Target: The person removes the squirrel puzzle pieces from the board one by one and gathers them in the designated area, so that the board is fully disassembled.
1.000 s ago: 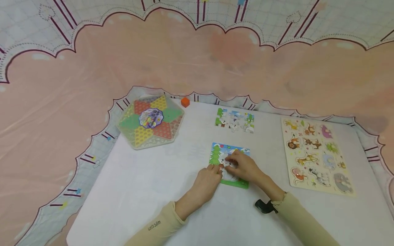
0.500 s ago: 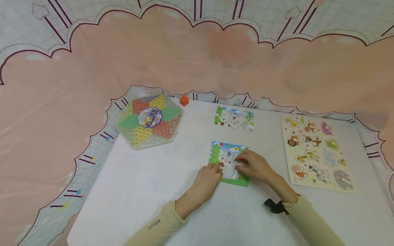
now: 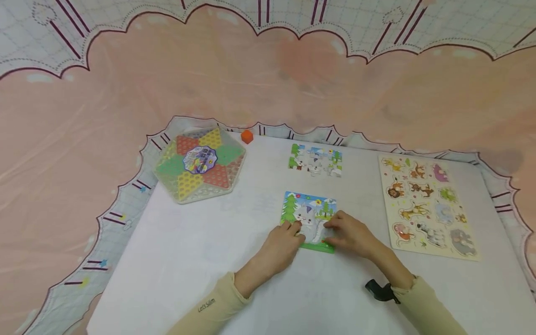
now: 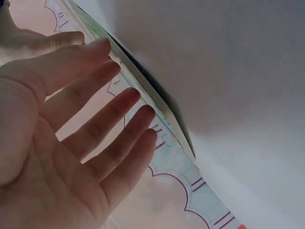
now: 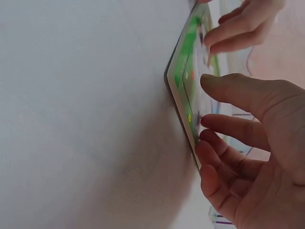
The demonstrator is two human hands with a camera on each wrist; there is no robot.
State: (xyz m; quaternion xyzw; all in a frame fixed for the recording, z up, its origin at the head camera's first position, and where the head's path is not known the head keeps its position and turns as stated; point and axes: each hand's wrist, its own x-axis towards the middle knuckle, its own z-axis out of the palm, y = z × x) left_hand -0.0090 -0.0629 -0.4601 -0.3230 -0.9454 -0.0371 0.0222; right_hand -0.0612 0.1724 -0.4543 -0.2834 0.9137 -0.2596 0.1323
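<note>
A square jigsaw puzzle [image 3: 307, 211] with a grey-white cat, trees and a green lower border lies flat on the white table. My left hand [image 3: 279, 245] rests its fingertips on the puzzle's lower left part; in the left wrist view that hand [image 4: 90, 129] has its fingers stretched and spread along the board's edge [image 4: 167, 112]. On the other side, my right hand [image 3: 356, 236] touches the lower right of the picture. Its thumb and fingers stand apart in the right wrist view, fingertips right at the puzzle [image 5: 187, 71], with nothing pinched between them.
Behind lies a second animal jigsaw [image 3: 316, 160] with uneven edges. A hexagonal Chinese checkers board [image 3: 230, 153] and an orange block [image 3: 247, 136] are at the back left. An animal peg-puzzle board [image 3: 429, 209] lies to the right. A black strap-like object [image 3: 381, 291] hangs at the right cuff.
My right hand has slid rightward from the middle of the picture to its lower right side, uncovering the cat. The left hand stays at the lower left; the head view shifts slightly.
</note>
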